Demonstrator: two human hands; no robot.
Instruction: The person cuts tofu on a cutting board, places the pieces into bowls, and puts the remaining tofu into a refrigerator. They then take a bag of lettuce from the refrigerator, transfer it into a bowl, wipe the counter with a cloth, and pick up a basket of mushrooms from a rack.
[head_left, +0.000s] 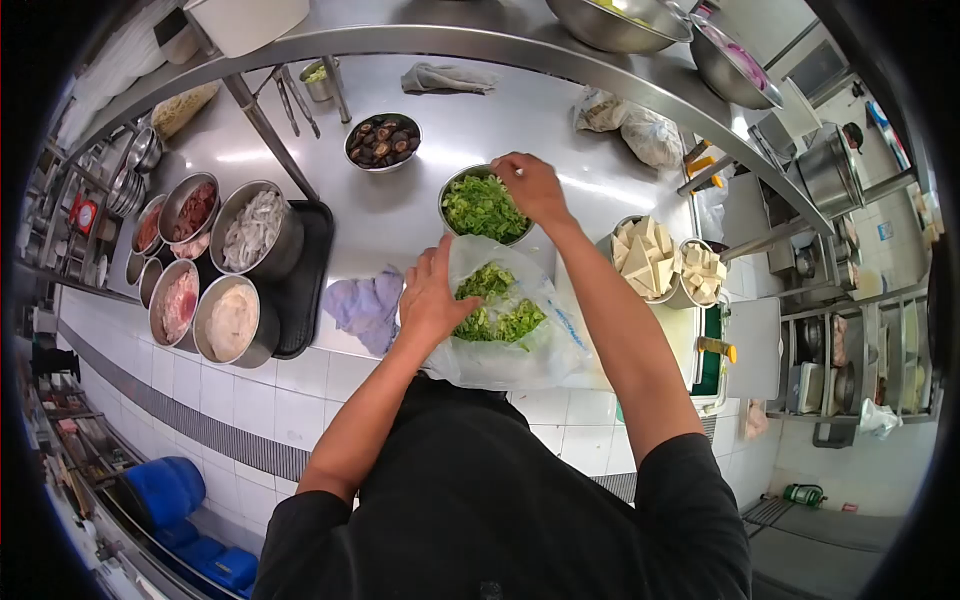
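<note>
At the centre of a steel counter (375, 225), a clear plastic bag (470, 362) is shown lying at the near edge, with chopped greens (505, 315) contained in it. Just beyond it, a metal bowl (442, 207) is filled with leafy greens (483, 205). The left hand (430, 303) is placed at the bag's left side, half open, with its thumb extended over the greens; whether any of the film is pinched cannot be told. The right hand (532, 188) is held at the bowl's far right rim with its fingers bent inward; whether anything is grasped cannot be told.

To the left of the bag, a crumpled lavender cloth (362, 308) is seen. Farther back, dark mushroom caps (382, 142) are contained in a second bowl (384, 170). Beside the right forearm, pale cut blocks (645, 258) are heaped in a metal container (657, 300). At the far left, several metal pots (263, 348) are grouped near a black tray (317, 280), with pale and reddish foods held in them.
</note>
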